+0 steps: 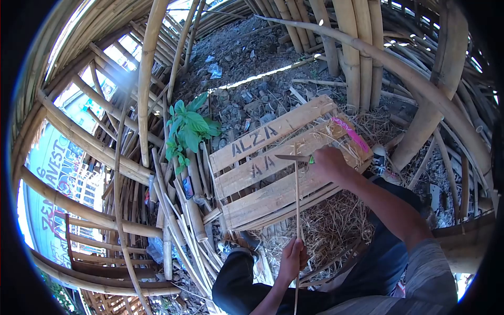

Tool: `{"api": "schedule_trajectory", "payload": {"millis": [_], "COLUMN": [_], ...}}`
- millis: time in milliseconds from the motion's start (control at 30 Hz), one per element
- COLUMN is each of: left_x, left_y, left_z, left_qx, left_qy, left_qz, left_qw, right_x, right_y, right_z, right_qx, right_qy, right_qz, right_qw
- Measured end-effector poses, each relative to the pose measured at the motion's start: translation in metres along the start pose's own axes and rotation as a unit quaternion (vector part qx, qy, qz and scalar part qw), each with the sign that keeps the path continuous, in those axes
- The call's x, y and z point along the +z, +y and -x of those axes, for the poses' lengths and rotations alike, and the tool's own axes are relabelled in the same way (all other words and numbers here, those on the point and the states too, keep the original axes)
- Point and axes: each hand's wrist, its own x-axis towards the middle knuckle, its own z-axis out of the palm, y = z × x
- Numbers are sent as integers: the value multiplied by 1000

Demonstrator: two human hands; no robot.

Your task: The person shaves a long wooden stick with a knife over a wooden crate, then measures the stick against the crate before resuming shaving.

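Observation:
In the head view my right hand (328,164) is closed round the green handle of a knife (293,157), its blade pointing left. Lower down, my left hand (292,257) wraps round a thin bamboo strip (298,207) that stands nearly upright. The strip's top end meets the blade, or lies very close to it. Behind both sits a slatted wooden crate (257,194) with dark lettering on its slats and a pink mark at its right corner. Pale shavings (333,223) lie heaped below the crate, between my legs.
Bamboo poles (359,63) stand at the upper right, and a long curved pole (388,58) crosses there. A bamboo frame (100,210) rises on the left. A leafy green plant (190,127) grows beside the crate. Rubble (236,68) covers the ground behind.

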Motion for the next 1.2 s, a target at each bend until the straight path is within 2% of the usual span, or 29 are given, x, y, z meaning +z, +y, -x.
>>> {"api": "schedule_trajectory", "payload": {"millis": [33, 100, 133, 167, 200, 267, 333, 367, 433, 533, 600, 667, 700, 800, 1200], "left_x": [0, -3, -3, -2, -2, -4, -1, 1, 3, 2, 1, 0, 1, 1, -3], "left_y": [0, -2, -2, -1, 0, -1, -5, -6, -8, 2, 11, 12, 13, 12, 12], "left_z": [-1, -5, -6, -6, -6, -2, -2, -3, -4, -4, -2, -3, -4, -4, -5], "left_qx": [3, 33, 33, 70, 105, 93, 92, 94, 84, 54, 20, 29, 23, 13, 20], "left_qy": [10, 52, 54, 78, 102, 109, 85, 71, 58, 51, 46, 46, 34, 14, 16], "left_qz": [-19, -94, -94, -128, -162, -161, -184, -195, -178, -142, -66, -67, -46, -27, -26], "left_qw": [1000, 994, 994, 986, 976, 976, 975, 974, 979, 987, 997, 996, 998, 999, 999], "right_x": [-2, -3, -3, -1, 4, 14, 12, -8, -21, -22, -20, -23, -25, -24, -25], "right_y": [-1, -26, -45, -59, -61, -62, -33, -20, 5, 12, 2, -16, -25, -30, -29], "right_z": [-1, 19, 38, 50, 51, 58, 27, 10, -9, -6, 6, 13, 19, 21, 23], "right_qx": [-7, -79, -168, -258, -261, -158, -77, 9, 77, 92, 67, 94, 50, 34, 21], "right_qy": [26, -68, -124, -178, -179, -146, -64, -84, -35, -45, -39, -68, 5, 23, 32], "right_qz": [11, 12, 80, 145, 141, 1, 26, 3, 54, 12, -4, -159, -239, -297, -330], "right_qw": [1000, 994, 975, 939, 938, 977, 995, 996, 995, 995, 997, 981, 970, 954, 943]}}
